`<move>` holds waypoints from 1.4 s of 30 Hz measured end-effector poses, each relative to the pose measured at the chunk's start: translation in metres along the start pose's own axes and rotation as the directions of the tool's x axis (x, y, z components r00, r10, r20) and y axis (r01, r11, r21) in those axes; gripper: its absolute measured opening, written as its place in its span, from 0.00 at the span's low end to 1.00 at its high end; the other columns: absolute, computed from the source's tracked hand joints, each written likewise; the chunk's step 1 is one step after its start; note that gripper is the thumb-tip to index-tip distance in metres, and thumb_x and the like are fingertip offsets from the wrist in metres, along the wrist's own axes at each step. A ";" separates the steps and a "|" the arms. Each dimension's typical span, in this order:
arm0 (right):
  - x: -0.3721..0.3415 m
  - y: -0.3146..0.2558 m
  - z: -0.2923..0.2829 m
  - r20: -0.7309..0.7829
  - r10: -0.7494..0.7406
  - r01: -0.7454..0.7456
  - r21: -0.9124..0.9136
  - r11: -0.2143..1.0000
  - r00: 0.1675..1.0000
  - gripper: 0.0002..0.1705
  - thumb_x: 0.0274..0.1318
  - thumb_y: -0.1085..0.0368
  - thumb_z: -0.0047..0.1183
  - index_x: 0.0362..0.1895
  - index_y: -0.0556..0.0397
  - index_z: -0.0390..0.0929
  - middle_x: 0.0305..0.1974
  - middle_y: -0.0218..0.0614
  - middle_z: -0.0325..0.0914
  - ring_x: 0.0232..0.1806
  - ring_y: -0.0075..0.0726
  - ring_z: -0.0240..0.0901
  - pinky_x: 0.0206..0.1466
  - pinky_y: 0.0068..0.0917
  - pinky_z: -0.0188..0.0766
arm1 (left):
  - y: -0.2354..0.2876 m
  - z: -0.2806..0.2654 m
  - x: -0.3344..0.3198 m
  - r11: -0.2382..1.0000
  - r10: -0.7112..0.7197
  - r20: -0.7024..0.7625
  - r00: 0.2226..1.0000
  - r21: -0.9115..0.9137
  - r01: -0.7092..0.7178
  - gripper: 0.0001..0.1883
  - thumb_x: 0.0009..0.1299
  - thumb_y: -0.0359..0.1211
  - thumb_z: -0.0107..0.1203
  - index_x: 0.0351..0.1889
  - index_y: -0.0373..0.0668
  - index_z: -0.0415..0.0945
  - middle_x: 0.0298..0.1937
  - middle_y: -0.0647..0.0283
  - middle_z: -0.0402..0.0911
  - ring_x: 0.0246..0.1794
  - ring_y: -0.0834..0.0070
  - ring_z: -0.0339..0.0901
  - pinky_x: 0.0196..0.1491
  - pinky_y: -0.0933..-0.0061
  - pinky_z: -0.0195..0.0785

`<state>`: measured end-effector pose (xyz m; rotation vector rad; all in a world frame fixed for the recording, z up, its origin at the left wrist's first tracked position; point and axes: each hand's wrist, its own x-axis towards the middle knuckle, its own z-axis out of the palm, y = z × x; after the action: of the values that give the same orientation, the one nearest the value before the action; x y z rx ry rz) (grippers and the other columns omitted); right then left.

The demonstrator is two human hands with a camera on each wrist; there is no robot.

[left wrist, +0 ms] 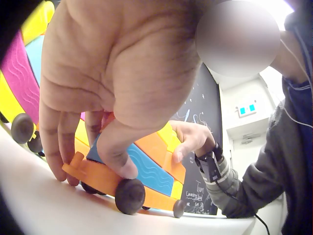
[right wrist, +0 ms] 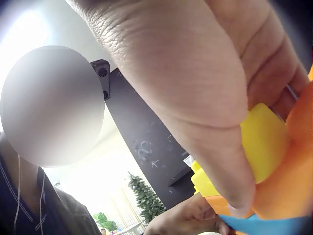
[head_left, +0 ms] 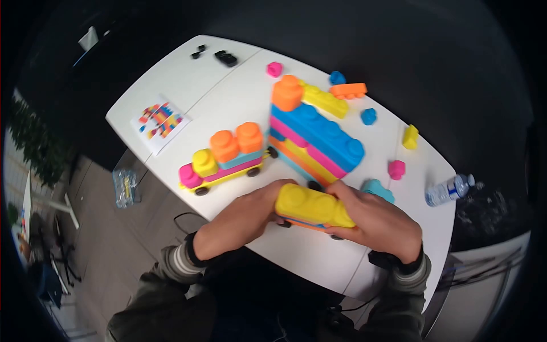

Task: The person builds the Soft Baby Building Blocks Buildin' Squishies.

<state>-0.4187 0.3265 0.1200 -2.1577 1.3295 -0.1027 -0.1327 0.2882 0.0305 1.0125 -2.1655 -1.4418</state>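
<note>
Near the table's front edge stands a wheeled block car [head_left: 310, 208] with a yellow block on top. The left hand [head_left: 245, 214] grips its left end; in the left wrist view the thumb of that hand [left wrist: 122, 73] presses a blue wavy block [left wrist: 151, 171] above the orange wheeled base [left wrist: 98, 178]. The right hand [head_left: 384, 222] holds the other end, fingers curled over the yellow block; in the right wrist view its thumb lies along the yellow block [right wrist: 264, 142] and an orange one [right wrist: 288, 186]. Just behind stands a tall block wagon [head_left: 319, 137].
A smaller block car [head_left: 222, 162] stands at the left, near a picture sheet [head_left: 159, 122]. Loose blocks lie behind and right, among them a pink one [head_left: 396, 169] and a teal one [head_left: 378, 190]. A bottle [head_left: 447, 191] lies at the right edge.
</note>
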 end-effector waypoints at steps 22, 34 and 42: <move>0.125 0.251 -0.074 -0.415 0.191 -0.310 -0.242 0.919 0.890 0.35 0.67 0.67 0.77 0.76 0.48 0.84 0.76 0.52 0.84 0.78 0.63 0.80 0.87 0.50 0.71 | -0.013 -0.003 -0.002 0.964 0.139 -0.051 0.989 0.234 -0.124 0.34 0.77 0.20 0.66 0.79 0.43 0.67 0.73 0.48 0.83 0.62 0.38 0.88 0.57 0.43 0.83; -0.030 0.026 -0.077 0.015 -0.034 0.034 -0.040 0.999 0.999 0.33 0.59 0.62 0.87 0.64 0.51 0.84 0.56 0.39 0.87 0.53 0.40 0.90 0.56 0.37 0.87 | -0.039 -0.004 0.002 0.923 0.296 -0.078 0.952 0.280 -0.264 0.35 0.75 0.18 0.63 0.80 0.42 0.67 0.71 0.51 0.77 0.58 0.40 0.88 0.58 0.47 0.82; -0.033 0.005 -0.033 -0.079 0.033 -0.045 -0.152 0.987 0.996 0.35 0.55 0.54 0.90 0.57 0.60 0.84 0.52 0.49 0.86 0.38 0.56 0.92 0.44 0.41 0.90 | -0.032 -0.006 0.001 0.949 0.160 -0.034 0.987 0.281 -0.144 0.34 0.76 0.16 0.65 0.79 0.43 0.66 0.73 0.56 0.74 0.58 0.45 0.89 0.57 0.49 0.84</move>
<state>-0.4510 0.3375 0.1520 -2.2747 1.4652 -0.0700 -0.1179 0.2762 0.0042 0.9378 -2.3927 -1.0477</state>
